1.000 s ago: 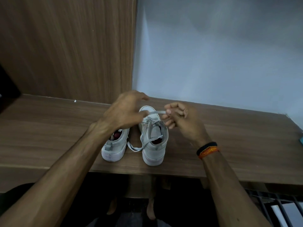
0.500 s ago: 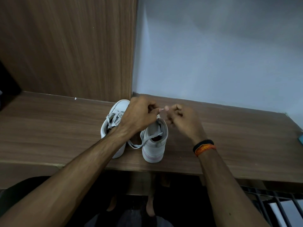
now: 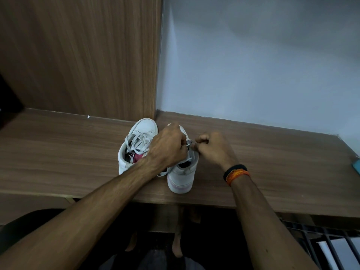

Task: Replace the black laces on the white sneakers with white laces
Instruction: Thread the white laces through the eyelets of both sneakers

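The right sneaker (image 3: 182,173) stands on the desk (image 3: 272,162) near its front edge, heel toward the camera, toe pointing at the wall (image 3: 253,65). A white lace (image 3: 189,143) shows at its upper eyelets, and a loop of it trails down on the sneaker's left side onto the desk. The left hand (image 3: 167,149) lies over the top of this sneaker, fingers curled and pinching the lace. The right hand (image 3: 212,149), just right of the sneaker's tongue, is curled too, its fingertips meeting the lace close to the left hand's; whether it truly grips the lace is hard to tell. A black and orange band (image 3: 235,173) sits on the right wrist.

Just left of that sneaker, touching or nearly so, stands the left sneaker (image 3: 136,145), already strung with loose white lace, pink lining visible inside. Behind it rises a wood panel (image 3: 78,55). Far right of the sneakers, at the desk's edge, a teal object (image 3: 356,167) peeks in.
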